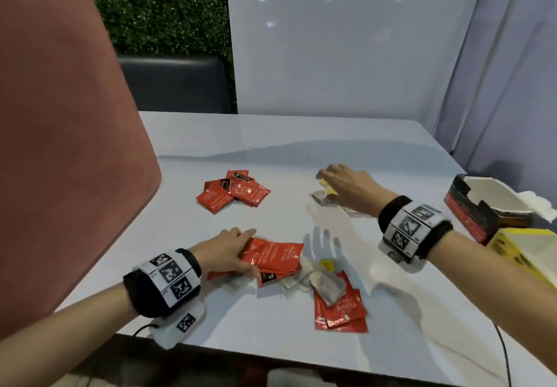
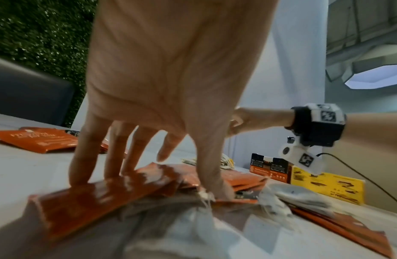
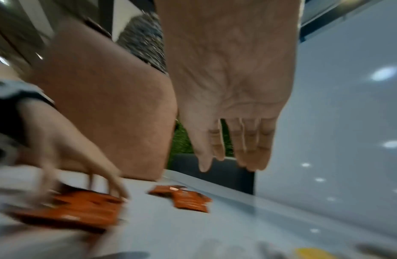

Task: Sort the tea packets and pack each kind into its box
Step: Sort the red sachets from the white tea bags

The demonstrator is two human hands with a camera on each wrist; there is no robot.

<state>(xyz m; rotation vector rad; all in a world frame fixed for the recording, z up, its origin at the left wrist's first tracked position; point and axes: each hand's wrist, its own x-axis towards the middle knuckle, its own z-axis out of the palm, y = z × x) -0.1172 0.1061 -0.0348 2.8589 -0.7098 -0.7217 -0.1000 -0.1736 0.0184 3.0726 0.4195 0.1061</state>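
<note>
My left hand (image 1: 238,249) lies near the table's front left, its spread, straight fingers (image 2: 80,175) pressing on a loose stack of red tea packets (image 1: 272,255). The thumb tip (image 2: 219,189) touches the stack's right side. Just right of it, white tea bags (image 1: 327,285) with a yellow tag (image 1: 327,264) lie over more red packets (image 1: 340,309). My right hand (image 1: 334,178) hovers palm down, fingers straight and empty (image 3: 233,157), over a small heap of white and yellow tea bags (image 1: 325,195). A separate pile of red packets (image 1: 233,192) lies further back on the left.
At the table's right edge an open red-and-black box (image 1: 470,208) stands beside a yellow box (image 1: 524,254). A pink chair back (image 1: 60,145) rises close on the left, and a dark seat (image 1: 174,82) stands behind the white table (image 1: 301,133). A cable (image 1: 503,353) trails at the front right.
</note>
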